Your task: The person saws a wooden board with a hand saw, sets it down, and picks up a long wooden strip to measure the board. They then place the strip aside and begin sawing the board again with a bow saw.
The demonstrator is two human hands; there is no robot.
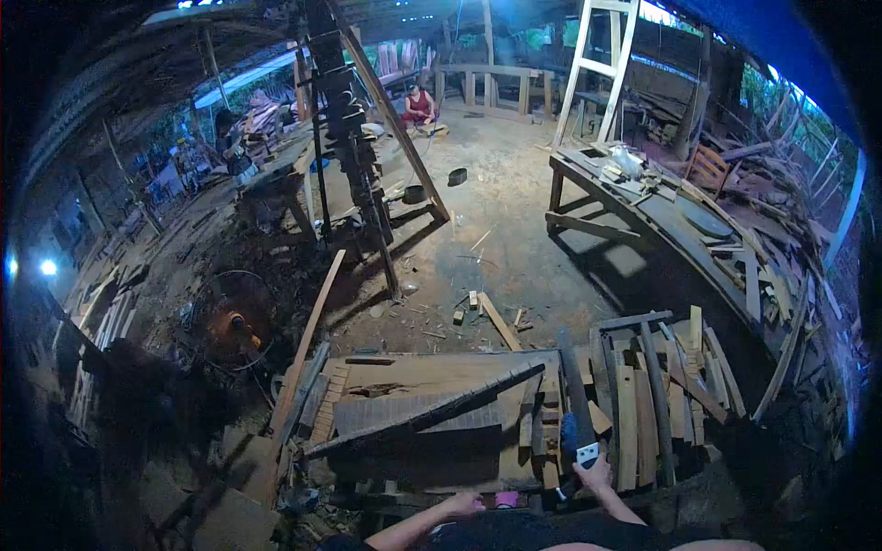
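My right hand is closed around a small white block with dark marks, at the near end of a dark upright board. Just beyond the block sits a dark blue, fuzzy-looking object. Low in the middle, my left hand has its fingers curled in, and what they may hold is hidden. Right beside those fingers lies a pink object. Between and beyond my hands stretches a low wooden bench top, crossed by a long dark slatted strip.
Wooden slats are stacked to the right. A long worktable carries boards and tools. At left stand a tall dark post frame and a round wire-guarded object. A person in red sits far back. Scraps litter the floor.
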